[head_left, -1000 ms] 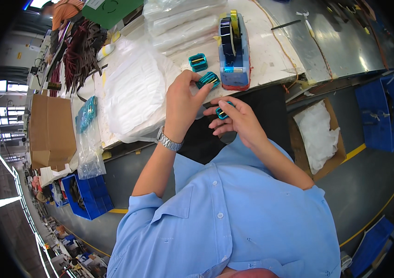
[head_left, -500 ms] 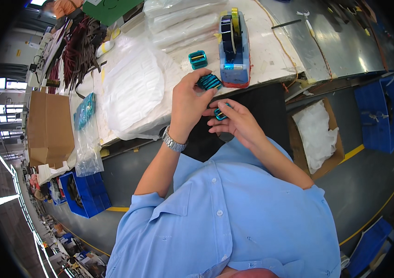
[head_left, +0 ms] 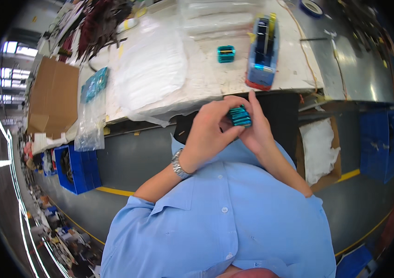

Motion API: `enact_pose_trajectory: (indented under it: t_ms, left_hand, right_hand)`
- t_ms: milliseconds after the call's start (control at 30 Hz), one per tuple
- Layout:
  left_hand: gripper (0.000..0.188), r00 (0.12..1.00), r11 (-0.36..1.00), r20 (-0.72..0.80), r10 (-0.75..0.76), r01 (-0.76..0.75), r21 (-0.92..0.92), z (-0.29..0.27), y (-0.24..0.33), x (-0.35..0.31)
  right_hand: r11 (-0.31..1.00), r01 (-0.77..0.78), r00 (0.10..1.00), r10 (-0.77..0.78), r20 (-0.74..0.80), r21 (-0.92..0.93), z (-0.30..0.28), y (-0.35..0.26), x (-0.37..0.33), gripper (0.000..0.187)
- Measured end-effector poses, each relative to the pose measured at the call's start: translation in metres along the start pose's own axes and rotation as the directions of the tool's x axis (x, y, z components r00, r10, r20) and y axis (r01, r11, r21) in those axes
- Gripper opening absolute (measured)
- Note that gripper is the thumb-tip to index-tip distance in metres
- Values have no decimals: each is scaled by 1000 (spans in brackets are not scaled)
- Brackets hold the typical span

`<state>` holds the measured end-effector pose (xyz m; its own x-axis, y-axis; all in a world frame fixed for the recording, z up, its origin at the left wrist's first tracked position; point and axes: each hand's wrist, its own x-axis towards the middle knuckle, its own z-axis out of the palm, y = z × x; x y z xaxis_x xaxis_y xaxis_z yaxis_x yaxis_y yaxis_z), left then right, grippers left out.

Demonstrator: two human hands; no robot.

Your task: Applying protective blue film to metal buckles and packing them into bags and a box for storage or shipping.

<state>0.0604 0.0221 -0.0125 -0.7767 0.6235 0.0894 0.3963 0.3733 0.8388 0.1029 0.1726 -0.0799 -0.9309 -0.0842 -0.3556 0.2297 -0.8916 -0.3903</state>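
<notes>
Between my two hands, just off the table's front edge, is a small stack of shiny teal buckle-like pieces [head_left: 241, 116]. The fingers and thumb of my left hand [head_left: 212, 132] pinch its left side. My right hand [head_left: 258, 127] cups it from the right, thumb pointing up and some fingers hidden behind the stack. A second stack of teal pieces [head_left: 226, 54] stands on the white worktable [head_left: 206, 83], beyond my hands. To its right is a blue tape dispenser [head_left: 263, 69] with a red base and a yellow roll.
White sheeting [head_left: 153, 69] covers the table's left part. Clear bags [head_left: 220, 21] lie at the back. A clear bag with teal pieces [head_left: 94, 88] hangs off the left edge, beside a cardboard box [head_left: 53, 97]. Blue bins [head_left: 83, 171] and a box of white wrapping [head_left: 317, 153] flank me.
Both hands have drawn back from the table edge and come together. The stack in my left hand and the single piece in my right hand have met. The view has shifted.
</notes>
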Motion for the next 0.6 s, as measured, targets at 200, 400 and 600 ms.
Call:
enact_pose_trajectory:
  t_ms: [200, 400, 600]
  left_hand:
    - [49, 955, 979, -238, 178, -147, 144, 16, -13, -35]
    - [48, 930, 968, -317, 184, -115, 223, -1, -18, -63]
    - [48, 903, 967, -390, 182, -92, 238, -7, -24, -76]
  right_hand:
    - [1000, -15, 999, 15, -33, -16, 5, 19, -2, 42]
    - [987, -145, 989, 144, -17, -75, 14, 44, 10, 40]
    - [970, -203, 971, 217, 100, -133, 27, 49, 20, 54]
